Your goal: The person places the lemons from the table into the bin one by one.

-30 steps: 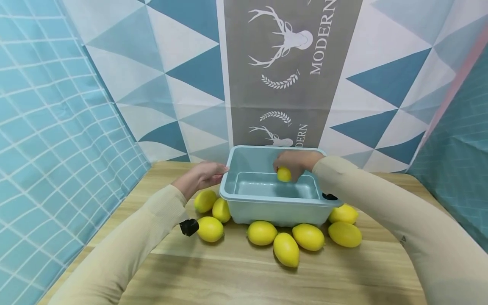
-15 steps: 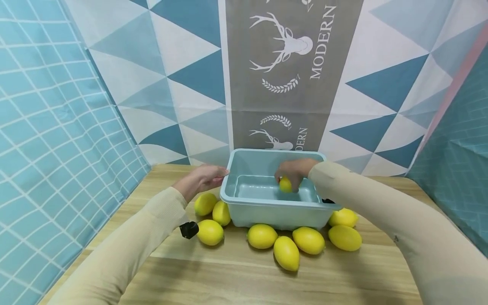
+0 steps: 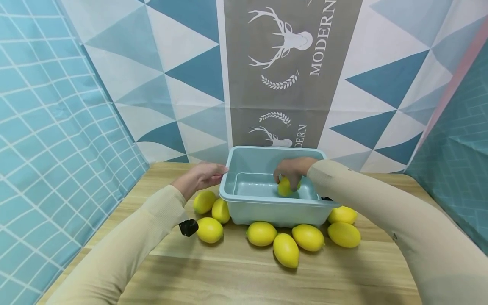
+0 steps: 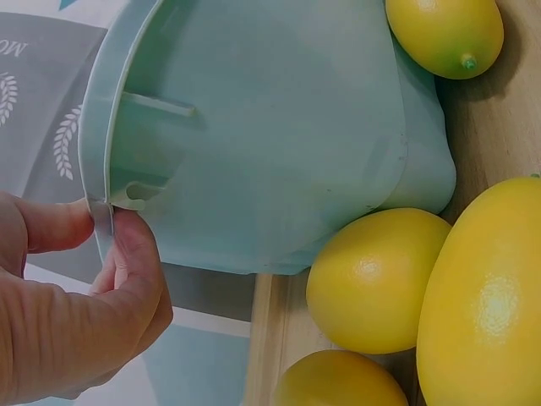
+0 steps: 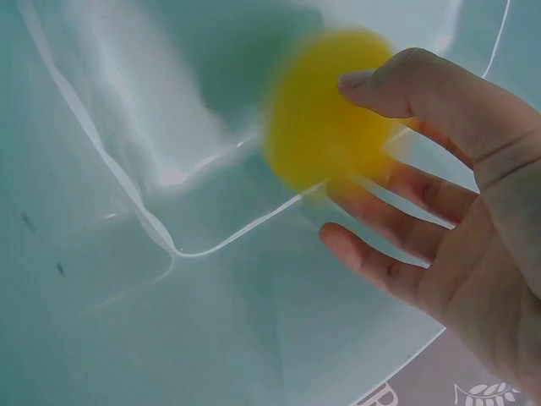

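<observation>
A light blue plastic bin stands on the wooden table. My left hand pinches its left rim; the left wrist view shows thumb and curled fingers on either side of the rim. Inside the bin, my right hand is low over the floor with a lemon under it. In the right wrist view this lemon is blurred while the hand is sharp. The thumb overlaps it, and the fingers are spread loosely, not wrapped round it.
Several lemons lie outside the bin: a group by its left side, a group along the front, and two at the right. A patterned cloth wall rises behind; a blue grid sheet hangs at the left.
My right hand has gone lower into the bin with the lemon, and its fingers have loosened, so more of the lemon shows. The left hand keeps its place on the rim.
</observation>
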The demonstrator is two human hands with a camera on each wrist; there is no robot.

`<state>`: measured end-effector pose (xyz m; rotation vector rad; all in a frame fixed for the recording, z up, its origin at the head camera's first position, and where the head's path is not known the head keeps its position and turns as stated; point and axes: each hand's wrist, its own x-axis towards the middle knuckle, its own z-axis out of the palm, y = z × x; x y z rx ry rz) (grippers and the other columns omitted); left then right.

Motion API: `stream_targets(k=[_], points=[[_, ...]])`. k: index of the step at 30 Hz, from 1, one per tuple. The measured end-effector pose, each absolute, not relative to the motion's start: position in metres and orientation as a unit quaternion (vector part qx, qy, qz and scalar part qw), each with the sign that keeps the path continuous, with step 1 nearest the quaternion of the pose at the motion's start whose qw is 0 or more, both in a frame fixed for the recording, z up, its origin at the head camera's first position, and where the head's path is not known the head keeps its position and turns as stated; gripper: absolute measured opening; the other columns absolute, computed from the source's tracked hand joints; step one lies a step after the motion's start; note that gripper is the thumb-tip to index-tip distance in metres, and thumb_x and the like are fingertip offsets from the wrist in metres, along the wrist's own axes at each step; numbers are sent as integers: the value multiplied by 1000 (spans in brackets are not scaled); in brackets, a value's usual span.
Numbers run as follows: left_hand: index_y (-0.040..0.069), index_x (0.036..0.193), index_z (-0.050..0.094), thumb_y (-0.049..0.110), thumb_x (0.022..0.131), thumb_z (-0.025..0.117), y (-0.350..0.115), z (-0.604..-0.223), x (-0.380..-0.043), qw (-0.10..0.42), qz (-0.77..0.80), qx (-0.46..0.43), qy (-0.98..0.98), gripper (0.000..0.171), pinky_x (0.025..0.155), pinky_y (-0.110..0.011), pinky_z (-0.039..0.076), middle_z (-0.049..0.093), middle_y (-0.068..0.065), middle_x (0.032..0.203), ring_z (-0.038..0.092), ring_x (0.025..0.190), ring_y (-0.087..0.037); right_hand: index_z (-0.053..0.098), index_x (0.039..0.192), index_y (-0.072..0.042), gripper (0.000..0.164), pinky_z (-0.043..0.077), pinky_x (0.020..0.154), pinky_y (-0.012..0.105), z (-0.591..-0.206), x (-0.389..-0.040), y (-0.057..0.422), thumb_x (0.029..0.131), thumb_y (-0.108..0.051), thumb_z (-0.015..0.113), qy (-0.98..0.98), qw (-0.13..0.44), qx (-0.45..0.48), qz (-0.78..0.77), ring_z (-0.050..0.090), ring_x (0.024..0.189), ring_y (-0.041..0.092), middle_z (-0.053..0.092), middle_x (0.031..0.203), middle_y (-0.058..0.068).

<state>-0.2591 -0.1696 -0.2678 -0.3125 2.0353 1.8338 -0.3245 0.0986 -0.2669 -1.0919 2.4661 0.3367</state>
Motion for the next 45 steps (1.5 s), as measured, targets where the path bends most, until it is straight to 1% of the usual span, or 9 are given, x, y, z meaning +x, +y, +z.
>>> stream_targets(k=[8,12,19,26,31,34,38,41,45], points=[[-5,135,46,8,98,51,-168,-270,-262,191,648,-116,728,40,73,-12,55,52,-6,111,56,86,-9,62,122,-11,54,57,86,34,-257,-320,97,71,-8,80,895,238,-367,90,55,106,25,58,125,17],[-5,136,45,7,98,51,-167,-270,-263,188,650,-114,727,40,72,-12,56,52,-8,114,56,86,-9,62,120,-11,54,56,89,36,-248,-321,96,71,-10,82,895,221,-376,95,56,106,26,60,123,17],[-6,140,39,7,98,49,-171,-270,-263,201,665,-113,711,45,78,-13,55,49,-9,122,53,95,-11,62,121,-13,52,59,77,29,-231,-313,94,73,-11,82,904,197,-370,91,58,99,24,59,126,17],[-6,142,36,7,99,48,-173,-269,-262,218,669,-108,703,47,72,-12,54,48,-6,111,51,91,-11,62,119,-14,51,58,86,35,-223,-303,98,73,-13,82,902,173,-383,100,58,108,26,61,124,14],[-5,142,36,7,99,48,-171,-268,-263,224,671,-107,698,47,70,-10,54,47,-5,109,51,89,-10,61,118,-13,52,57,90,39,-217,-299,106,72,-15,84,905,144,-387,103,59,109,26,63,121,11],[-6,141,37,6,98,48,-170,-268,-263,223,673,-106,698,45,69,-10,54,46,-6,108,52,87,-10,61,119,-13,51,56,93,40,-214,-297,110,73,-16,83,904,137,-393,97,58,111,26,62,122,10],[-5,133,42,6,98,48,-170,-268,-263,219,675,-105,696,37,69,-11,54,46,-8,109,52,85,-9,60,122,-13,53,54,97,42,-209,-294,115,75,-18,82,907,131,-389,89,57,115,27,61,125,9],[-3,127,46,7,98,49,-169,-268,-263,215,675,-109,698,31,69,-10,54,46,-8,108,52,85,-9,60,123,-13,54,53,97,43,-205,-292,119,74,-17,83,910,118,-389,83,57,114,28,61,125,10],[-3,125,46,9,98,50,-170,-271,-262,210,670,-116,702,29,70,-10,54,46,-7,108,52,86,-10,59,120,-13,52,54,96,43,-202,-290,124,74,-17,83,909,99,-400,68,57,112,28,62,123,11]])
